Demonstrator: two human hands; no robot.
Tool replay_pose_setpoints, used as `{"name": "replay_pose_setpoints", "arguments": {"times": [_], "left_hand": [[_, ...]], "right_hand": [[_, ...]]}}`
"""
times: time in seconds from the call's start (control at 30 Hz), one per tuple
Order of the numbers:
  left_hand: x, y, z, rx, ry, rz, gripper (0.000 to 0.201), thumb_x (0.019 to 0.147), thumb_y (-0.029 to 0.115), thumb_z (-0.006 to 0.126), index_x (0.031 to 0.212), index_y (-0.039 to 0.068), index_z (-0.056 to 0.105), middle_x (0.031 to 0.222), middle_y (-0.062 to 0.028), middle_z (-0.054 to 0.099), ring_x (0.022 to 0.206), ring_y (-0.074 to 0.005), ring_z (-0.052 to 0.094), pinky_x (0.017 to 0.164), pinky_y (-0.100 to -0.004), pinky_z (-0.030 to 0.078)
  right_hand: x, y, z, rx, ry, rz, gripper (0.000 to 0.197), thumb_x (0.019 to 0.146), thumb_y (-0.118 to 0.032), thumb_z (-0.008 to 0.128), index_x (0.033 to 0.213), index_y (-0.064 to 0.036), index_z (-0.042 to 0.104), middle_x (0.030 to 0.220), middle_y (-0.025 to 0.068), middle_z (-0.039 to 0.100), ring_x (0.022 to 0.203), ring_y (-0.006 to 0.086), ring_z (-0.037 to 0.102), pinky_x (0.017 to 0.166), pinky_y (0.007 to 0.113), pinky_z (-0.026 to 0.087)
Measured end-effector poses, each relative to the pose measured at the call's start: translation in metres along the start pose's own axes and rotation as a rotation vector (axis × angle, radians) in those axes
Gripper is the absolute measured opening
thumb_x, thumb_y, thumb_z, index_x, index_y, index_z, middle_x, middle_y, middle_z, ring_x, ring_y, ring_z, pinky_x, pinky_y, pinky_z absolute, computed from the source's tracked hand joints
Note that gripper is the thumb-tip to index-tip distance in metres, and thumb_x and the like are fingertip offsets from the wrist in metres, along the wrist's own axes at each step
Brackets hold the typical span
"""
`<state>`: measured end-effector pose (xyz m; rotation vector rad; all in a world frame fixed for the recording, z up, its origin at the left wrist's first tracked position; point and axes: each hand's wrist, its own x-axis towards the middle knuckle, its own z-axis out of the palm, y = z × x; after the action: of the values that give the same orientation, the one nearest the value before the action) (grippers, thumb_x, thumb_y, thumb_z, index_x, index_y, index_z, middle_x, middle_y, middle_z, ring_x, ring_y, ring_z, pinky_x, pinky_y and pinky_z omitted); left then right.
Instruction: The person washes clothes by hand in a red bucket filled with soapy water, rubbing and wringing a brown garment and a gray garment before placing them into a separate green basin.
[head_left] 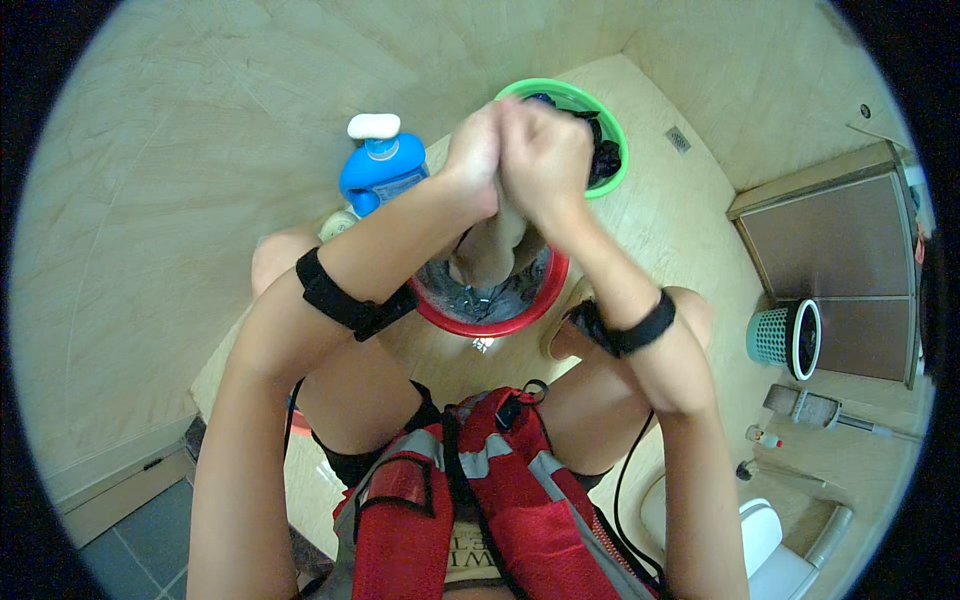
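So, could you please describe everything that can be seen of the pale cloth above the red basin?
The pale cloth is greyish beige, looks soft, and is bunched into thick folds with a rounded lower end. It hangs from the left grip and right grip, clasped together around its upper part, which they mostly hide. It ends over the red basin; whether it touches the sudsy water is unclear.
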<state>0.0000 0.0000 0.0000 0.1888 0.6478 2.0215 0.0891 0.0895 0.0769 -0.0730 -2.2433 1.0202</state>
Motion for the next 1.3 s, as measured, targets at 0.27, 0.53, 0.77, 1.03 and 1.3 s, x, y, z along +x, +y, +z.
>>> {"name": "replay_pose_setpoints", "arguments": {"times": [0.27,0.53,0.77,1.03,1.3], "left_hand": [[0.029,-0.008,0.095,0.22,0.442,0.071,0.032,0.09,0.035,0.042,0.095,0.006,0.056,0.086,-0.0084,0.063,0.08,-0.02,0.059,0.079,-0.0337,0.047],[0.005,0.019,0.109,0.684,0.217,0.237,0.03,0.089,0.032,0.052,0.097,0.004,0.06,0.089,-0.0047,0.063,0.081,-0.0114,0.058,0.076,-0.0255,0.045],[0.003,0.02,0.099,1.123,-0.017,0.385,0.013,0.085,0.015,0.058,0.094,0.005,0.057,0.087,0.0013,0.059,0.081,-0.005,0.054,0.075,-0.0199,0.043],[0.0,0.022,0.093,1.168,-0.077,0.402,0.034,0.078,0.015,0.069,0.106,0.003,0.053,0.096,0.0,0.056,0.089,-0.0088,0.052,0.08,-0.0226,0.042],[-0.001,0.039,0.092,1.386,-0.263,0.019,0.051,0.079,0.039,0.067,0.107,-0.002,0.057,0.1,-0.0063,0.059,0.085,-0.0121,0.054,0.079,-0.0249,0.044]], "right_hand": [[0.017,0.043,-0.024,-0.153,0.02,-0.138,0.04,0.084,-0.031,0.051,0.056,-0.0032,0.055,0.057,0.0191,0.056,0.052,0.0364,0.058,0.049,0.044,0.046],[0.045,0.078,-0.075,0.419,-0.47,0.284,0.053,0.083,-0.051,0.054,0.087,0.0012,0.061,0.077,0.0075,0.06,0.071,0.0137,0.055,0.068,0.028,0.045],[0.042,0.063,-0.103,0.294,-0.817,0.27,0.034,0.072,-0.025,0.072,0.092,0.0008,0.063,0.08,0.0028,0.062,0.074,0.0074,0.054,0.069,0.024,0.045],[0.04,0.059,-0.108,0.827,-0.708,0.449,0.033,0.068,-0.001,0.057,0.102,0.0004,0.057,0.092,0.0035,0.061,0.085,0.0117,0.056,0.08,0.024,0.043],[0.05,0.064,-0.13,1.273,-0.501,0.378,0.041,0.068,-0.001,0.057,0.108,0.0045,0.051,0.097,0.0108,0.06,0.089,0.0182,0.059,0.085,0.029,0.045]]}}
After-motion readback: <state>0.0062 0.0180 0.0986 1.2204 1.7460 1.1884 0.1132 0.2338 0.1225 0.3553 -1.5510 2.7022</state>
